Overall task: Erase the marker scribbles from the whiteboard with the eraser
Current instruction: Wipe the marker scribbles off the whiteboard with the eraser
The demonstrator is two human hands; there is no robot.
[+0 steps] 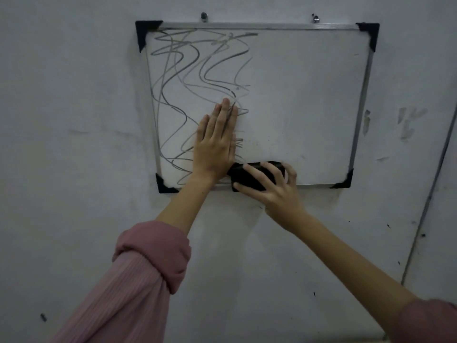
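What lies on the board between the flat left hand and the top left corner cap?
Head view: only marker scribbles on the whiteboard between the left hand and the corner cap.

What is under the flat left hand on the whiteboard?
The left hand presses flat on the whiteboard, over the marker scribbles. Lines run in at its edges; whatever lies beneath the palm is covered.

Whiteboard point(296, 95) is hanging on the wall, metal frame, black corner caps. Grey-black scribbles point(193, 78) are covering its left half; right half is showing clean. Black eraser point(249, 178) is lying against the board's bottom edge, near mid-length.
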